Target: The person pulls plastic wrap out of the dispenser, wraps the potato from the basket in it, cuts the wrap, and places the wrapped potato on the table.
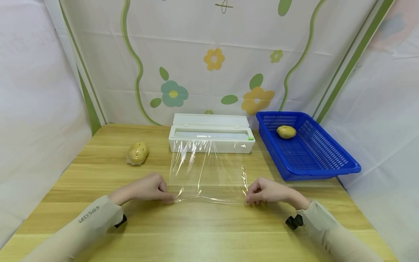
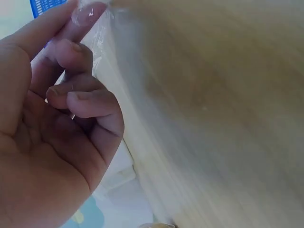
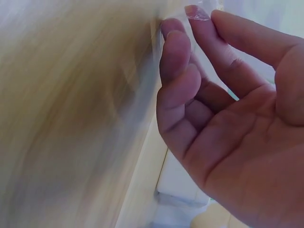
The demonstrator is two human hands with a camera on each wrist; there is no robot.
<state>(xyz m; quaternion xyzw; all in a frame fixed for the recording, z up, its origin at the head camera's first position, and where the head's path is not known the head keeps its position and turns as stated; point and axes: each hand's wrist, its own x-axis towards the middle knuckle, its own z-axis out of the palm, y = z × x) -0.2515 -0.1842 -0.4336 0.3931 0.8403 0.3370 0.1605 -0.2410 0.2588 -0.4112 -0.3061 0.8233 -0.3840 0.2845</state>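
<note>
A sheet of clear plastic wrap point(image 1: 209, 174) stretches from a white dispenser box point(image 1: 212, 145) toward the person, low over the table. At its near left corner the left hand point(image 1: 148, 187) pinches the film between thumb and forefinger. The right hand point(image 1: 268, 191) pinches the near right corner the same way. Both wrist views show the film over the fingertips, with the other fingers loosely curled. The box's lid point(image 1: 211, 119) is raised, and a roll point(image 1: 212, 135) lies inside. A small green piece point(image 1: 250, 138) sits at the box's right end.
A potato in clear film point(image 1: 138, 153) rests on the table point(image 1: 203, 233) at the left. At the right stands a blue plastic basket point(image 1: 278, 160) with one potato point(image 1: 286, 131) inside. A flower-printed cloth point(image 1: 196, 43) hangs behind the table.
</note>
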